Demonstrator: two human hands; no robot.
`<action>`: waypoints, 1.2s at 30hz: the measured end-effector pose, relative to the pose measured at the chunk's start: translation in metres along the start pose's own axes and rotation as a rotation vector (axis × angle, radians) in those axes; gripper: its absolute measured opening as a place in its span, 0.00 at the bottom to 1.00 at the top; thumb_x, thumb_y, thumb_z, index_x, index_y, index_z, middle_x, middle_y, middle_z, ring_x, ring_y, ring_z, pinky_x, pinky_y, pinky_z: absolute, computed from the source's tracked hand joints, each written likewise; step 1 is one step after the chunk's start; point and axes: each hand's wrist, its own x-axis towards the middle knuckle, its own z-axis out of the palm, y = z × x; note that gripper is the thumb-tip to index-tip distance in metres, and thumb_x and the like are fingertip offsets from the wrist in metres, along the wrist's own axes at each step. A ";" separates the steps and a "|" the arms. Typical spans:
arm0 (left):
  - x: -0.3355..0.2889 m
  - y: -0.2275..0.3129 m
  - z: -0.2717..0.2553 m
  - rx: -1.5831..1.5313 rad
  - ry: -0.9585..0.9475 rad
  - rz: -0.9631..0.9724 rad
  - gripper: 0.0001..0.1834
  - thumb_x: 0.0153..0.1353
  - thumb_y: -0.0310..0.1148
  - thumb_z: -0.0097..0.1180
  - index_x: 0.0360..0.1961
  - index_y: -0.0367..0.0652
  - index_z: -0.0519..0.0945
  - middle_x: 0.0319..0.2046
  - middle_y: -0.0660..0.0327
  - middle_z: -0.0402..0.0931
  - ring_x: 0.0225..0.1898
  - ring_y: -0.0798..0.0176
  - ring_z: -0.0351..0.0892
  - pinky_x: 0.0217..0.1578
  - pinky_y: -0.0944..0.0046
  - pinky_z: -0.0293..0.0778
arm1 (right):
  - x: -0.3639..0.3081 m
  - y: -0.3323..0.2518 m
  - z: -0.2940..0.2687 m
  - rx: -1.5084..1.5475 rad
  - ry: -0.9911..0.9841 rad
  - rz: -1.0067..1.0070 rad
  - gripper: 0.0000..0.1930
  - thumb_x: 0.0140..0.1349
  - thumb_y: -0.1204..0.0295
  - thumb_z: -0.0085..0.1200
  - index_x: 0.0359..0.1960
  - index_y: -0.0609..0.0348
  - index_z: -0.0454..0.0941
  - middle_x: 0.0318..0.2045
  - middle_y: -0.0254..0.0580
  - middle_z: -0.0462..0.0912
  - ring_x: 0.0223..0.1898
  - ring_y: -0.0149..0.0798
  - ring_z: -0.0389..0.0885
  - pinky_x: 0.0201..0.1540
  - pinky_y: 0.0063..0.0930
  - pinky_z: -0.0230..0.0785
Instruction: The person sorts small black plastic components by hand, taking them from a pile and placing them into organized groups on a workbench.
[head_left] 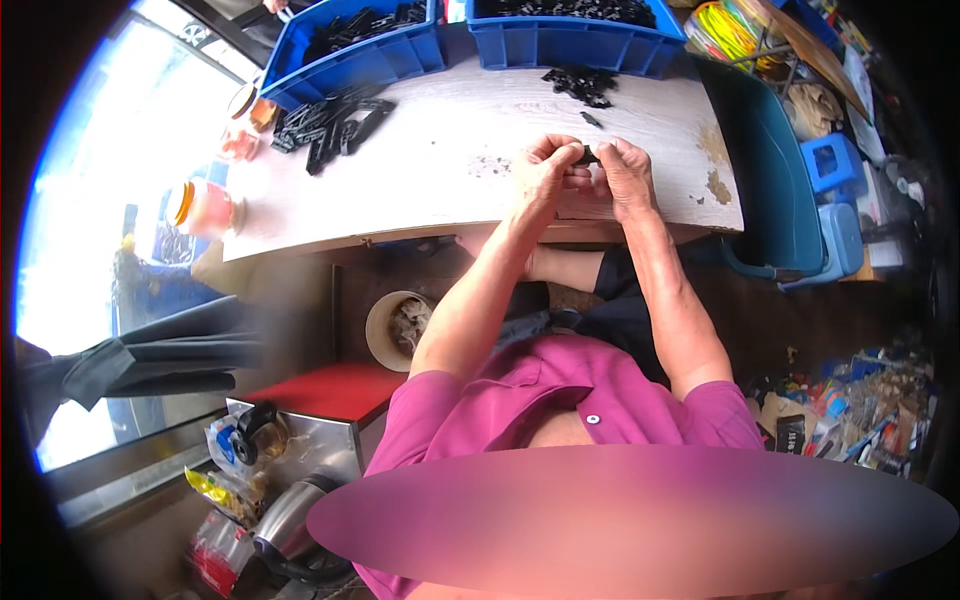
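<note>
Over the near right part of the pale wooden table, my left hand and my right hand meet around a small black plastic part. Both hands pinch it between thumb and fingers, which cover most of it. Just beyond them lies a single black piece, and behind that a small pile of black parts. Longer black plastic strips lie heaped at the table's left.
Two blue crates, a left one and a right one, hold black parts at the far edge. An orange-lidded jar stands at the left. A teal bin adjoins the table's right side. A waste bucket sits below.
</note>
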 end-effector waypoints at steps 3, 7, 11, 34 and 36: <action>0.005 -0.007 0.002 0.159 -0.027 0.089 0.14 0.63 0.36 0.58 0.44 0.37 0.79 0.31 0.60 0.79 0.31 0.68 0.78 0.29 0.69 0.78 | -0.003 -0.002 -0.008 0.189 0.049 0.030 0.12 0.60 0.63 0.58 0.25 0.57 0.76 0.14 0.28 0.67 0.12 0.25 0.65 0.14 0.27 0.64; 0.042 0.000 -0.005 0.889 0.070 0.608 0.14 0.59 0.36 0.60 0.46 0.46 0.82 0.33 0.58 0.79 0.39 0.58 0.78 0.41 0.58 0.76 | -0.006 -0.022 -0.024 0.313 0.212 0.159 0.15 0.60 0.59 0.54 0.22 0.53 0.70 0.07 0.30 0.57 0.12 0.35 0.68 0.27 0.51 0.79; 0.072 0.006 -0.001 1.509 0.008 0.897 0.12 0.53 0.35 0.61 0.40 0.50 0.84 0.34 0.58 0.79 0.42 0.51 0.74 0.44 0.52 0.72 | 0.008 -0.038 -0.065 0.365 0.483 0.181 0.19 0.57 0.58 0.54 0.15 0.54 0.65 0.06 0.31 0.58 0.10 0.35 0.68 0.26 0.49 0.81; 0.036 -0.015 0.003 0.161 -0.170 0.031 0.07 0.58 0.32 0.57 0.31 0.39 0.79 0.25 0.62 0.79 0.25 0.70 0.76 0.28 0.69 0.76 | 0.010 -0.017 -0.034 -0.026 -0.117 0.103 0.11 0.56 0.66 0.64 0.34 0.60 0.80 0.10 0.27 0.68 0.09 0.24 0.62 0.16 0.24 0.68; 0.027 0.000 -0.011 0.874 0.060 0.507 0.09 0.56 0.34 0.58 0.35 0.40 0.81 0.23 0.56 0.79 0.24 0.61 0.77 0.30 0.62 0.75 | 0.009 -0.013 -0.039 0.013 -0.081 0.117 0.10 0.58 0.66 0.63 0.34 0.59 0.78 0.09 0.29 0.68 0.10 0.27 0.66 0.17 0.26 0.70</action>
